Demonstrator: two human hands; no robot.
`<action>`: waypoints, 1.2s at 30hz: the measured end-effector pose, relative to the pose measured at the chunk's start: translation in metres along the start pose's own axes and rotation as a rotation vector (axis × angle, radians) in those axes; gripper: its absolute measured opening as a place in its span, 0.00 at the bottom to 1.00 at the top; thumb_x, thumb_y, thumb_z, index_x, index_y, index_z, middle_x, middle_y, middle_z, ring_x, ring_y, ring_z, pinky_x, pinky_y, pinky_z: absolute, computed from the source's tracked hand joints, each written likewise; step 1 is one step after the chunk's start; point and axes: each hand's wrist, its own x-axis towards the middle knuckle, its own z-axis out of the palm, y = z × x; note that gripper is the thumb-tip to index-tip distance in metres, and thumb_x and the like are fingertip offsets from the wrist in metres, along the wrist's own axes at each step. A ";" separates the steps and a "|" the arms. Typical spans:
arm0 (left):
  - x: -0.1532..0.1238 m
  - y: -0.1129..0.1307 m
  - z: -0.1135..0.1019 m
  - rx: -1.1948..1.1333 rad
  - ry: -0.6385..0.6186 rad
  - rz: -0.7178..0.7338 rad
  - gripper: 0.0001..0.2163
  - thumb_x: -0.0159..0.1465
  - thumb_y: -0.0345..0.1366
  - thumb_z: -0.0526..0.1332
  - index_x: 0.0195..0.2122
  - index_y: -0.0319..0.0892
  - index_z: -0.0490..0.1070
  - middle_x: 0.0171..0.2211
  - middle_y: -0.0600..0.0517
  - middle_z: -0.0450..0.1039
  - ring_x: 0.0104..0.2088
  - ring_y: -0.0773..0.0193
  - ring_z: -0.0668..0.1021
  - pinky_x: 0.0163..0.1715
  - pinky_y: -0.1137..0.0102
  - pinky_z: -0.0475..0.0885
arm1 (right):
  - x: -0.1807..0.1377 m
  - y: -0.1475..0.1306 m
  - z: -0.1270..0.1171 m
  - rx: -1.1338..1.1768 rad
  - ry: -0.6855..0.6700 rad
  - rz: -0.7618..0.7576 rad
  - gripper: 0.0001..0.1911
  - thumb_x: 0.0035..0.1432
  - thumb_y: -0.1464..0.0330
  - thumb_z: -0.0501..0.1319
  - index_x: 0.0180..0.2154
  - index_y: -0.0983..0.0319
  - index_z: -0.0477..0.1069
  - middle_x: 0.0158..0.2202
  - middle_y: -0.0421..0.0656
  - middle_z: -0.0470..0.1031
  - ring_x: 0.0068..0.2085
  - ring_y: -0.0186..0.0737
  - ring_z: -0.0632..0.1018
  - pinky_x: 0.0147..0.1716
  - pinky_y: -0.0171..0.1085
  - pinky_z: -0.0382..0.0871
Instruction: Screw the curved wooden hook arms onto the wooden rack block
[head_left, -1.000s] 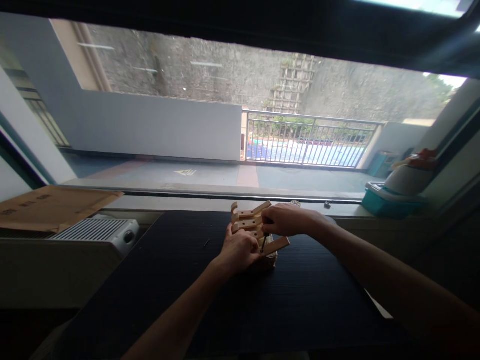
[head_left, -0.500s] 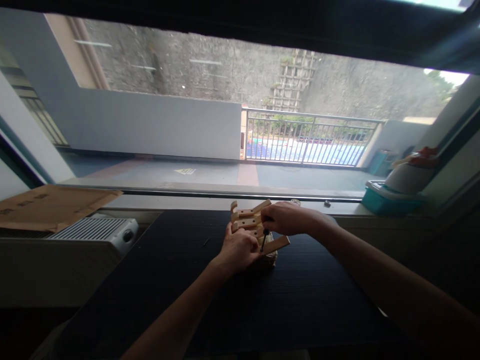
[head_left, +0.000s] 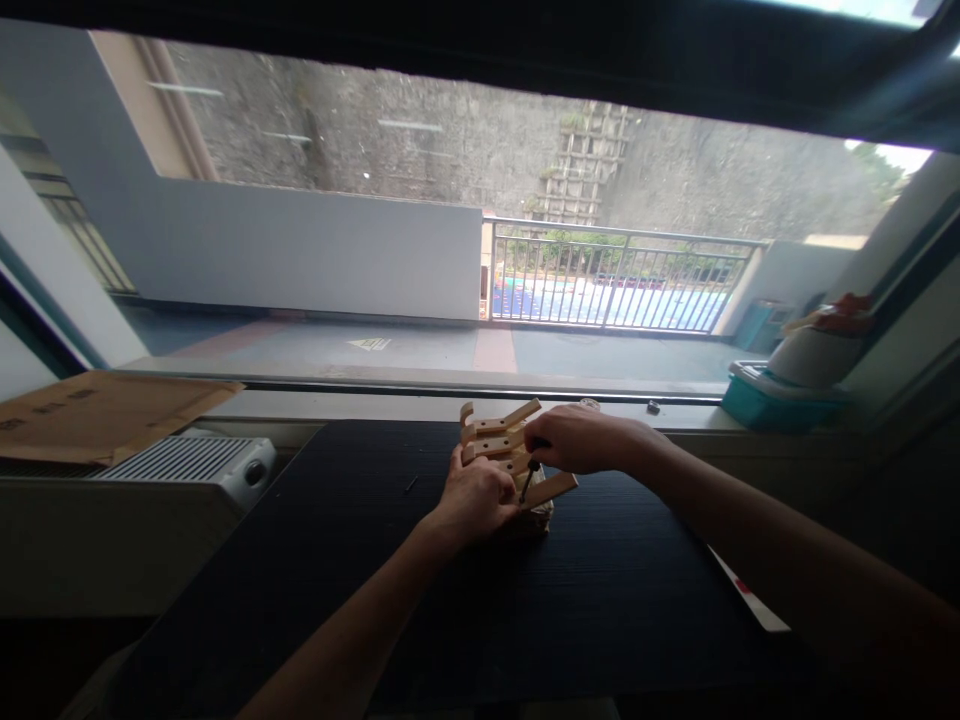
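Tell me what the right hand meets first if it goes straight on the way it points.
The wooden assembly: the right hand, pointing left with a small dark tool, seems to touch it.

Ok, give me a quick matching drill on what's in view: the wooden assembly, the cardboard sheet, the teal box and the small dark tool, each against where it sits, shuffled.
Things:
1. wooden assembly
2. cardboard sheet
3. teal box
4. small dark tool

Places:
A. on the windowsill, far right
B. pinched by the right hand
C. lying over the white heater, at left
D. on the black table, gripped by the left hand

Pairs: 1-D, 2-C, 3-A, 4-B.
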 end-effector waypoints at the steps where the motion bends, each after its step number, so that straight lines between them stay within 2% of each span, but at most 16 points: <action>1: 0.000 0.000 0.000 -0.001 0.001 0.001 0.09 0.57 0.40 0.61 0.23 0.45 0.75 0.31 0.53 0.78 0.46 0.54 0.74 0.59 0.46 0.42 | 0.000 -0.001 0.002 -0.008 0.015 0.002 0.08 0.58 0.70 0.54 0.32 0.62 0.72 0.31 0.42 0.73 0.28 0.32 0.67 0.25 0.33 0.54; 10: 0.000 -0.004 0.002 -0.008 -0.001 0.035 0.09 0.58 0.40 0.61 0.24 0.44 0.75 0.32 0.53 0.78 0.46 0.56 0.74 0.59 0.46 0.41 | 0.003 0.001 0.003 -0.011 -0.005 0.052 0.10 0.59 0.65 0.55 0.33 0.63 0.72 0.30 0.42 0.73 0.26 0.31 0.67 0.24 0.33 0.53; 14: 0.000 -0.005 0.003 0.008 0.026 0.041 0.10 0.59 0.40 0.60 0.23 0.44 0.75 0.31 0.53 0.78 0.44 0.56 0.74 0.58 0.45 0.42 | 0.001 -0.002 -0.004 0.034 -0.040 0.032 0.07 0.56 0.67 0.58 0.36 0.61 0.72 0.29 0.40 0.73 0.26 0.31 0.66 0.23 0.32 0.53; 17: 0.000 -0.003 0.003 0.008 0.014 0.027 0.11 0.58 0.42 0.61 0.22 0.44 0.75 0.30 0.53 0.77 0.44 0.55 0.74 0.58 0.45 0.43 | 0.001 -0.004 -0.004 0.020 -0.048 0.018 0.07 0.57 0.70 0.55 0.32 0.62 0.72 0.29 0.39 0.73 0.25 0.30 0.66 0.24 0.32 0.53; 23: 0.002 -0.004 0.005 0.007 0.037 0.016 0.10 0.57 0.41 0.61 0.23 0.44 0.75 0.31 0.53 0.77 0.46 0.54 0.74 0.59 0.45 0.41 | 0.008 -0.001 0.007 -0.005 0.019 0.021 0.09 0.59 0.67 0.54 0.31 0.63 0.72 0.31 0.42 0.74 0.27 0.32 0.67 0.24 0.33 0.53; 27: 0.001 -0.005 0.006 -0.009 0.038 0.031 0.10 0.58 0.42 0.61 0.23 0.45 0.75 0.32 0.53 0.78 0.46 0.55 0.74 0.59 0.45 0.40 | 0.009 -0.002 0.007 -0.021 0.019 0.056 0.12 0.60 0.65 0.53 0.32 0.63 0.72 0.30 0.43 0.74 0.26 0.32 0.67 0.24 0.34 0.53; 33: 0.000 -0.006 0.005 0.002 0.045 0.048 0.10 0.58 0.40 0.60 0.22 0.44 0.74 0.31 0.54 0.77 0.45 0.54 0.74 0.58 0.44 0.44 | 0.006 0.002 -0.002 0.039 -0.054 0.052 0.11 0.57 0.64 0.57 0.38 0.62 0.73 0.32 0.41 0.74 0.27 0.32 0.68 0.25 0.33 0.55; 36: 0.001 -0.006 0.005 0.004 0.041 0.043 0.09 0.58 0.40 0.60 0.23 0.44 0.74 0.32 0.54 0.77 0.45 0.54 0.74 0.58 0.45 0.43 | 0.005 0.001 -0.005 0.049 -0.066 0.020 0.09 0.58 0.66 0.56 0.35 0.63 0.73 0.30 0.41 0.73 0.26 0.31 0.67 0.26 0.33 0.56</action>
